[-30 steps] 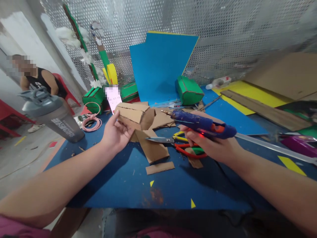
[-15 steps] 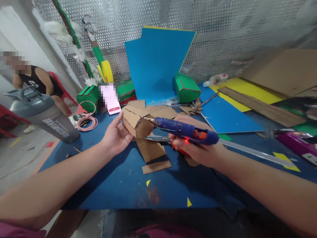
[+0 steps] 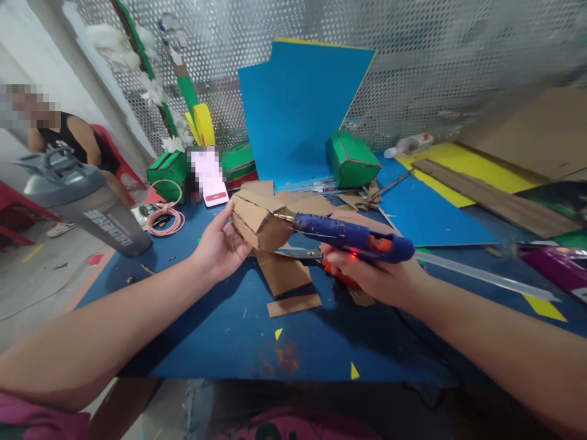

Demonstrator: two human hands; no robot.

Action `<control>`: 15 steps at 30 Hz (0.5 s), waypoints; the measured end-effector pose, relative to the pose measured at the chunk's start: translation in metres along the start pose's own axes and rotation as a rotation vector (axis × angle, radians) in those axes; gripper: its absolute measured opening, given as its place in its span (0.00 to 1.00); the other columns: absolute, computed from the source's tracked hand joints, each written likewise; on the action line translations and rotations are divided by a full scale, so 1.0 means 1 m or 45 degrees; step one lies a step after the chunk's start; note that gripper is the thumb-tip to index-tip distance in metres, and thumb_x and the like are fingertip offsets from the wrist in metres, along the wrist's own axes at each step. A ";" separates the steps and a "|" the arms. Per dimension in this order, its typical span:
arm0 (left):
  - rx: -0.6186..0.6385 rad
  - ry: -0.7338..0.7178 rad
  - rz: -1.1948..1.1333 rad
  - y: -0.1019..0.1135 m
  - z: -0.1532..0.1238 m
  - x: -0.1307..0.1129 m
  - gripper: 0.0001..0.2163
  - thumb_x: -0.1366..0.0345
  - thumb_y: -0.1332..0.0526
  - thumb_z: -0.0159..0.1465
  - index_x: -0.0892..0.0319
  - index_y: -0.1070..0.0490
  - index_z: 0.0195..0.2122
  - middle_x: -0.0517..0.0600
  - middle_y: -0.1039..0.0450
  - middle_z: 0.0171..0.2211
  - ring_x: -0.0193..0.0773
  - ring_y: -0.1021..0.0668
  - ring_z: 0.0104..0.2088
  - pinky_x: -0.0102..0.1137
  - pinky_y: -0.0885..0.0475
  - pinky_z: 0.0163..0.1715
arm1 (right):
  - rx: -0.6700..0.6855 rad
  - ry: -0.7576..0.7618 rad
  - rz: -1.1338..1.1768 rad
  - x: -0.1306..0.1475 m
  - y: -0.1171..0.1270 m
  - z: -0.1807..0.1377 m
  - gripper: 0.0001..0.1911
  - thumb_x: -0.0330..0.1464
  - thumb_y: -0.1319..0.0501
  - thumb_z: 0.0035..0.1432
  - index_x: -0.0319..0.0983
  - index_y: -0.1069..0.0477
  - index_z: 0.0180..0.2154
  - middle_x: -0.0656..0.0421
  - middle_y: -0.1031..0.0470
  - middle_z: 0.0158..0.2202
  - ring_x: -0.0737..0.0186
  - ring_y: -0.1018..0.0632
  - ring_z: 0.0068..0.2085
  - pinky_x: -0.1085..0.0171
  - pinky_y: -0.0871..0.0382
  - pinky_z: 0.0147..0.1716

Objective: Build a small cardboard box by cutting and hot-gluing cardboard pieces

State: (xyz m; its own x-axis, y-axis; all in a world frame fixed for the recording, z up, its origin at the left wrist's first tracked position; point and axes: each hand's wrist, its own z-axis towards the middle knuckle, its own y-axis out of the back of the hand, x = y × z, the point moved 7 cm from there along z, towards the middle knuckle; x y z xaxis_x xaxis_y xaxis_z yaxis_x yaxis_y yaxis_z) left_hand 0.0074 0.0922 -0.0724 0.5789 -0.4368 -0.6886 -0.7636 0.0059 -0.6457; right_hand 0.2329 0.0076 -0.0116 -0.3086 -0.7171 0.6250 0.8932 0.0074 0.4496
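Observation:
My left hand (image 3: 225,244) grips a small cardboard box (image 3: 254,214) by its left side, thumb on top and fingers beneath. A blue hot glue gun (image 3: 343,235) is in my right hand (image 3: 367,275), its fingers wrapped round the handle. The metal nozzle points left and meets, or nearly meets, the right end of the box's top edge. A red light glows on the gun, and a clear glue stick (image 3: 486,276) sticks out of its back. Below the gun lie scissors (image 3: 302,253), their handles partly hidden by my right hand. Cardboard pieces (image 3: 284,275) lie under the box.
A shaker bottle (image 3: 96,208), a coiled pink cable (image 3: 165,219) and a phone (image 3: 211,177) stand or lie at the left. Behind are a blue board (image 3: 302,110) and a green box (image 3: 352,160). Cardboard strips (image 3: 486,195) lie right. A person (image 3: 76,137) sits far left.
The whole view has shifted slightly, so things appear a little further right. Both hands keep their holds, and the nozzle stays at the box's top edge.

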 end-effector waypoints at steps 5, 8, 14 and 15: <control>-0.002 0.001 0.062 -0.001 -0.001 0.000 0.24 0.56 0.46 0.82 0.67 0.27 0.69 0.59 0.12 0.44 0.41 0.11 0.35 0.28 0.15 0.33 | 0.010 0.015 -0.025 -0.001 0.000 -0.001 0.14 0.43 0.32 0.73 0.46 0.28 0.36 0.59 0.26 0.33 0.56 0.25 0.32 0.55 0.32 0.31; -0.015 -0.014 0.062 -0.002 -0.001 0.000 0.24 0.56 0.46 0.82 0.67 0.28 0.70 0.58 0.12 0.43 0.41 0.11 0.35 0.29 0.15 0.33 | 0.019 0.031 -0.045 0.000 0.000 0.000 0.14 0.41 0.32 0.73 0.46 0.30 0.35 0.60 0.27 0.33 0.56 0.25 0.33 0.55 0.32 0.32; 0.013 -0.012 0.020 0.002 0.002 0.000 0.26 0.57 0.43 0.80 0.68 0.31 0.72 0.58 0.12 0.40 0.42 0.12 0.33 0.30 0.15 0.32 | 0.004 -0.004 -0.040 0.001 0.002 0.000 0.14 0.42 0.32 0.73 0.45 0.29 0.34 0.60 0.28 0.32 0.57 0.27 0.31 0.55 0.32 0.32; 0.016 -0.012 0.022 0.002 0.002 0.000 0.26 0.57 0.44 0.80 0.67 0.31 0.73 0.57 0.12 0.41 0.42 0.12 0.33 0.31 0.15 0.32 | -0.009 -0.011 -0.029 0.001 0.003 0.000 0.15 0.43 0.32 0.73 0.45 0.29 0.34 0.60 0.28 0.31 0.57 0.27 0.31 0.55 0.33 0.32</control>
State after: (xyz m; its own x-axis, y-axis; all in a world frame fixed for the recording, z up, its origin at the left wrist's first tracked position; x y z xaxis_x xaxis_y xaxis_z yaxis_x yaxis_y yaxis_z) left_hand 0.0067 0.0936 -0.0744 0.5681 -0.4283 -0.7027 -0.7699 0.0249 -0.6376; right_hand 0.2349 0.0074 -0.0099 -0.3314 -0.7110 0.6202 0.8883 -0.0137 0.4590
